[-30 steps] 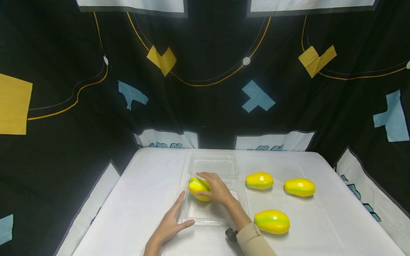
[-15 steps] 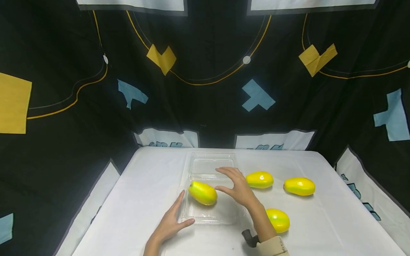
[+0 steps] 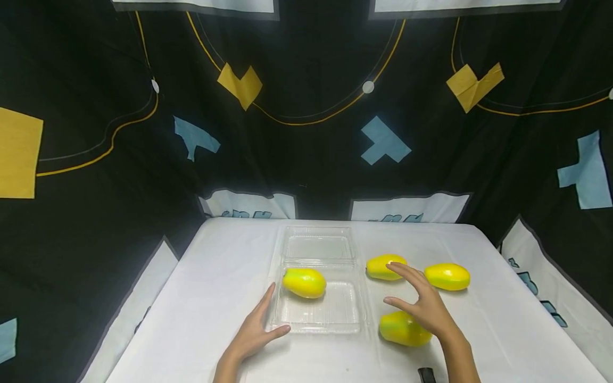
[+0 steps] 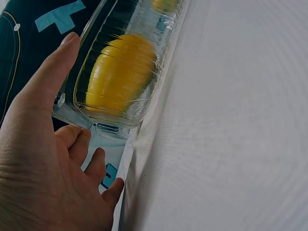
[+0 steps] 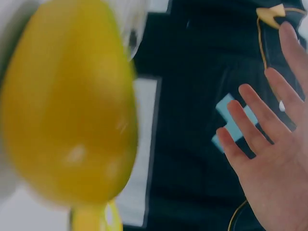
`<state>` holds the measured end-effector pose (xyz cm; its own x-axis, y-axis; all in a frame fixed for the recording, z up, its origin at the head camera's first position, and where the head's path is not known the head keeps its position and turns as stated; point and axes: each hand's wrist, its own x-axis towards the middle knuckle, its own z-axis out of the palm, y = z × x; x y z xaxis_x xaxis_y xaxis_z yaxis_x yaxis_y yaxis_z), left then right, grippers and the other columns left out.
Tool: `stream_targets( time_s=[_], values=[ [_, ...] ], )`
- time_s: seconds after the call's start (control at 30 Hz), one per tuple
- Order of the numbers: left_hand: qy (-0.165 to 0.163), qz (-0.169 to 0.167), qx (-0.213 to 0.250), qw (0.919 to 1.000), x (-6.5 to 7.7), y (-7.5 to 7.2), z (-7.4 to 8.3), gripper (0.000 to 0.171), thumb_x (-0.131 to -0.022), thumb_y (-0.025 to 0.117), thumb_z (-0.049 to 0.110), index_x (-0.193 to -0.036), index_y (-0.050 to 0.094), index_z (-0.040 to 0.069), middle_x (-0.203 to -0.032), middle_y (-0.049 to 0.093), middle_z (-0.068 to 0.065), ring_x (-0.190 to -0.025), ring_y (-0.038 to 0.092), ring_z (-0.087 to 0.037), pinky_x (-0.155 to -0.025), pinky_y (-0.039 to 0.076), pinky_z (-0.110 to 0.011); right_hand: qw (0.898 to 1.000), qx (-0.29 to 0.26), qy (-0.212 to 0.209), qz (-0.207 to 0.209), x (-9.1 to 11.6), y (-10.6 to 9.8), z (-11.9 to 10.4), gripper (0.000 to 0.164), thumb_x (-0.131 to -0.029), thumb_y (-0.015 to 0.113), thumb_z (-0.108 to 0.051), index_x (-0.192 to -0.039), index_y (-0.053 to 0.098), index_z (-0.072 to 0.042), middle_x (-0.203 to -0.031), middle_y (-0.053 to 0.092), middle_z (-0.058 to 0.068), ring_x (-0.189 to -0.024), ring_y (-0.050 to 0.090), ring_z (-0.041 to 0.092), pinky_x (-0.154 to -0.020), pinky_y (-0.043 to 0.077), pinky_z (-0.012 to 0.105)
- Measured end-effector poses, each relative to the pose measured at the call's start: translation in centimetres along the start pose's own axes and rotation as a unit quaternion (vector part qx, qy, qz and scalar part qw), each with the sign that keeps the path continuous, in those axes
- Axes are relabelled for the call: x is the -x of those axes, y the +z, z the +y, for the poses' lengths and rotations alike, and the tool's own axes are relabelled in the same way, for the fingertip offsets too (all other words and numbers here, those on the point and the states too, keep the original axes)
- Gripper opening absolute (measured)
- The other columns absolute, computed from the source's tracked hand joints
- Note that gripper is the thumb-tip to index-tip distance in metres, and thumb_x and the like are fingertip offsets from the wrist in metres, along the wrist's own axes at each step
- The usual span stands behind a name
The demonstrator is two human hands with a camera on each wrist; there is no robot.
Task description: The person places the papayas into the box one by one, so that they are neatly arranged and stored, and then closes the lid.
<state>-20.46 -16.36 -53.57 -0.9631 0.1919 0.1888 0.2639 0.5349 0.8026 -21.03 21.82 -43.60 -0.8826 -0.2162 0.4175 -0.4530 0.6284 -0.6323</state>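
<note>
Yellow fruit [image 3: 304,283] lies in the clear container [image 3: 342,306], left of centre. At the container's near left the left hand [image 3: 253,331] spreads, grip released; the right hand [image 3: 425,304], grip likewise released, hovers near another fruit [image 3: 399,330] on the bench [image 3: 225,266].

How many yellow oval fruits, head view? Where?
4: one yellow oval fruit in the clear plastic container; on the white table, to its right, a far fruit, a rightmost fruit and a near fruit. The right hand partly covers the far and near ones.
</note>
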Motion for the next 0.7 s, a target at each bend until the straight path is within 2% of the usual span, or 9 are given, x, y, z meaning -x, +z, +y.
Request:
stream_targets(
  time_s=[0.1, 0.33, 0.5, 0.7],
  values=[
    [0.001, 0.001, 0.000, 1.0000, 0.0, 0.0, 0.0, 0.099, -0.074, 0.075, 0.041, -0.149, 0.014, 0.021, -0.151, 0.017, -0.012, -0.134, 0.021, -0.038, -0.103, 0.021, -0.062, 0.999, -0.006, 0.026, -0.019, 1.4, -0.5, 1.2, 0.070, -0.071, 0.078, -0.040, -0.133, 0.049, -0.025, -0.138, 0.044, 0.002, -0.129, 0.034, 0.033, -0.097, 0.026, 0.067],
    [-0.002, 0.001, -0.002, 1.0000, 0.0, 0.0, -0.2, 0.100, -0.073, 0.075, 0.043, -0.149, 0.014, 0.022, -0.152, 0.016, -0.008, -0.136, 0.019, -0.034, -0.104, 0.020, -0.060, 0.997, -0.012, 0.032, -0.062, 3.6, 0.0, 3.0, 0.073, -0.070, 0.079, -0.038, -0.134, 0.047, -0.028, -0.143, 0.038, 0.005, -0.130, 0.030, 0.036, -0.093, 0.026, 0.070],
    [-0.004, -0.005, 0.001, 1.0000, 0.1, 0.1, -0.2, 0.100, -0.073, 0.075, 0.044, -0.149, 0.013, 0.025, -0.153, 0.015, -0.005, -0.136, 0.018, -0.032, -0.105, 0.020, -0.060, 0.995, -0.012, 0.059, -0.083, 4.6, 0.7, 3.5, 0.078, -0.066, 0.080, -0.044, -0.135, 0.046, -0.027, -0.144, 0.037, 0.006, -0.130, 0.029, 0.036, -0.094, 0.025, 0.070],
    [-0.002, -0.006, 0.001, 1.0000, 0.1, 0.0, -0.1, 0.099, -0.073, 0.075, 0.044, -0.149, 0.013, 0.026, -0.153, 0.015, -0.005, -0.136, 0.018, -0.032, -0.105, 0.020, -0.060, 0.991, -0.015, 0.076, -0.106, 5.2, 1.3, 4.1, 0.078, -0.066, 0.079, -0.045, -0.135, 0.048, -0.027, -0.144, 0.036, 0.009, -0.129, 0.030, 0.036, -0.094, 0.024, 0.071]
  ],
)
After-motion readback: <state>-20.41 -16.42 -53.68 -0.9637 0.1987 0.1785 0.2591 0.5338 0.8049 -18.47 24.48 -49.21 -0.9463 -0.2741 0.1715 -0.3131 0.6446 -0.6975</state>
